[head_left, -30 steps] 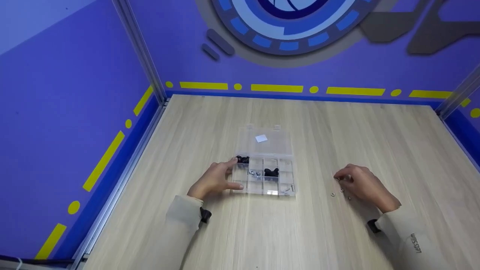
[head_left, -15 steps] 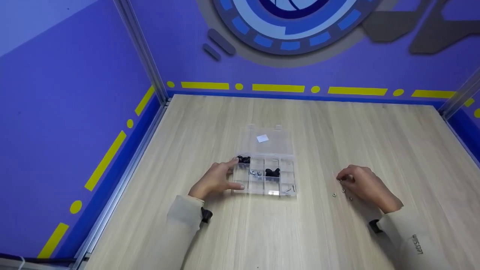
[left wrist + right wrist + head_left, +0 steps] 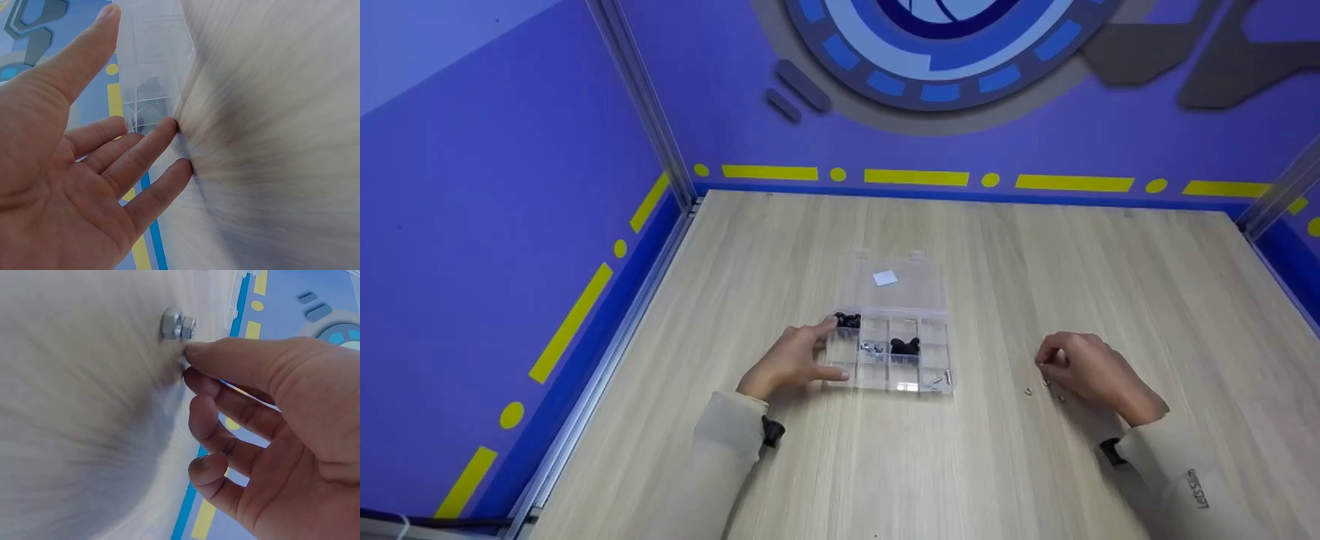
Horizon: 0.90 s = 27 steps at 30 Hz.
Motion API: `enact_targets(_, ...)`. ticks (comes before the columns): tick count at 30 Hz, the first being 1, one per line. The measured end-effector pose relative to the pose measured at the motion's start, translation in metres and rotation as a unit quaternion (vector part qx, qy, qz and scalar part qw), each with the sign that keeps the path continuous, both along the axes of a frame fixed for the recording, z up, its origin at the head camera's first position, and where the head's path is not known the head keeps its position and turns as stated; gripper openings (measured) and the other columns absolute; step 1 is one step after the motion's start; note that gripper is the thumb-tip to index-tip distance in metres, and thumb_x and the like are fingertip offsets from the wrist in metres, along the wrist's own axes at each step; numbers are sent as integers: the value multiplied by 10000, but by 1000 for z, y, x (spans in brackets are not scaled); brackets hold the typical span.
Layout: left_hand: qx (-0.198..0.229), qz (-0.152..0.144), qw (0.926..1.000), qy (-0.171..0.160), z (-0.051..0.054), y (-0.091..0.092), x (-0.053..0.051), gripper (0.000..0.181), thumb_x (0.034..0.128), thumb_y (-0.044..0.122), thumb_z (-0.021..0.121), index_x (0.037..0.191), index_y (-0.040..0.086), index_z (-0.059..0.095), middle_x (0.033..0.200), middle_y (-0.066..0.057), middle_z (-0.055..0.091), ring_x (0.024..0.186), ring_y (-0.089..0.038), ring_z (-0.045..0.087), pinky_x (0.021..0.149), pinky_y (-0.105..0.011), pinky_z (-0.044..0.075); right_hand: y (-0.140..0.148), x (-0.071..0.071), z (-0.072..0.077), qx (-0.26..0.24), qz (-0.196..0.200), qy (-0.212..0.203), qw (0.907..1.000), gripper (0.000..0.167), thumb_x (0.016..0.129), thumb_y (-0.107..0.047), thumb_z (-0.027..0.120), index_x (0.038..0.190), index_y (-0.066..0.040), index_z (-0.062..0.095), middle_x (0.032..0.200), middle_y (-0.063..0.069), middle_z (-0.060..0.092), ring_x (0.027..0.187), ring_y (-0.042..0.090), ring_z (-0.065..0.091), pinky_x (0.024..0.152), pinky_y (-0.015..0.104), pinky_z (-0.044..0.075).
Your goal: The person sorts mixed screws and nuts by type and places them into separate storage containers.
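A clear compartment box (image 3: pixel 872 375) lies on the table with its lid (image 3: pixel 851 285) folded back. My left hand (image 3: pixel 789 364) rests against its left side, fingers fairly straight, fingertips touching the edge and thumb over the near left corner. Black parts (image 3: pixel 904 346), small metal pieces (image 3: pixel 870 348) and short metal pins (image 3: pixel 942 379) sit in separate compartments. To the right, my right hand (image 3: pixel 1084 367) is at the tabletop with thumb and forefinger bent towards each other. Whether they pinch a nut cannot be made out. Hex nuts (image 3: pixel 171 324) lie just beside the thumb tip.
The wooden tabletop (image 3: pixel 885 465) carries a loose nut (image 3: pixel 1028 391) between the box and my right hand. A white label (image 3: pixel 885 277) is on the lid. Blue panels (image 3: pixel 510 225) and metal posts (image 3: pixel 645 97) enclose the far and left sides.
My right hand has shifted very slightly right and down, staying at the tabletop by the nuts. A glint at its fingertips is less visible now. The left hand and box stay put.
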State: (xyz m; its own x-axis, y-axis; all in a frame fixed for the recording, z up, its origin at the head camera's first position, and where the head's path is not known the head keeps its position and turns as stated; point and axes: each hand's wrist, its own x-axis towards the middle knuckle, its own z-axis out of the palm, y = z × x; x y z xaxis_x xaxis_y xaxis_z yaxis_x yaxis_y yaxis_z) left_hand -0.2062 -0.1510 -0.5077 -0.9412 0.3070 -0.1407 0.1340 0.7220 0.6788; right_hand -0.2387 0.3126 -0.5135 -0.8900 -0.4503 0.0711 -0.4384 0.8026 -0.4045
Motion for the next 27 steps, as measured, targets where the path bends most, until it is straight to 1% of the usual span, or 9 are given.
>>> enact_targets(4, 27, 19, 10000, -18, 0, 0, 0, 968, 796, 329, 902, 1570, 53, 389, 1625, -106, 343, 1402, -300, 487, 1195, -403, 349, -3, 1, 2, -146, 83, -117, 9998, 160, 903, -37, 763, 846, -183, 735, 775, -78, 681, 616, 55, 510, 556, 240, 439)
enact_targets(8, 37, 47, 10000, -30, -1, 0, -1, 967, 793, 327, 903, 1569, 59, 393, 1622, -100, 350, 1406, -300, 482, 1196, -404, 347, -9, 1, 6, -248, 281, -95, 9993, 179, 898, -10, 746, 839, -178, 732, 723, -83, 658, 596, 46, 527, 547, 229, 446)
enact_targets(12, 71, 70, 9999, -40, -1, 0, 0, 969, 787, 328, 906, 1566, 58, 396, 1621, -100, 353, 1412, -306, 474, 1196, -407, 346, -17, 0, 13, -282, 544, 102, 9981, 184, 888, 24, 730, 861, -158, 737, 786, -88, 681, 651, 58, 568, 571, 250, 481)
enact_targets(14, 21, 72, 10000, -25, -2, 0, 0, 967, 790, 333, 904, 1568, 63, 397, 1619, -97, 360, 1407, -300, 482, 1190, -408, 358, -21, -1, 17, -312, 762, 312, 9961, 198, 875, 54, 729, 867, -144, 734, 830, -91, 692, 684, 65, 593, 590, 273, 517)
enact_targets(17, -86, 91, 9999, 16, -1, 1, 1, 965, 794, 347, 901, 1572, 74, 399, 1611, -91, 385, 1390, -292, 504, 1175, -411, 385, -29, -2, 23, -386, 1092, 656, 9911, 238, 848, 92, 740, 846, -145, 712, 822, -100, 682, 695, 58, 609, 612, 299, 556)
enact_targets(19, -147, 115, 9998, 16, -1, 1, 1, 963, 797, 354, 899, 1574, 84, 400, 1610, -83, 393, 1400, -285, 492, 1174, -413, 387, -34, -2, 27, -396, 1234, 821, 9882, 270, 835, 107, 740, 829, -158, 693, 806, -101, 672, 693, 51, 611, 618, 300, 567)
enact_targets(22, -140, 170, 9998, -22, 0, 2, 2, 962, 793, 350, 901, 1574, 94, 403, 1616, -72, 388, 1432, -279, 453, 1184, -412, 371, -44, -3, 35, -361, 1331, 912, 9862, 288, 826, 113, 747, 822, -168, 684, 797, -96, 666, 694, 48, 610, 617, 293, 571)
enact_targets(27, -146, 209, 9997, -44, 0, 3, 1, 963, 788, 342, 903, 1576, 106, 403, 1623, -65, 374, 1460, -268, 411, 1198, -412, 349, -64, -7, 48, -264, 1424, 1061, 9838, 256, 828, 97, 765, 845, -150, 700, 812, -76, 669, 707, 53, 604, 621, 295, 570)
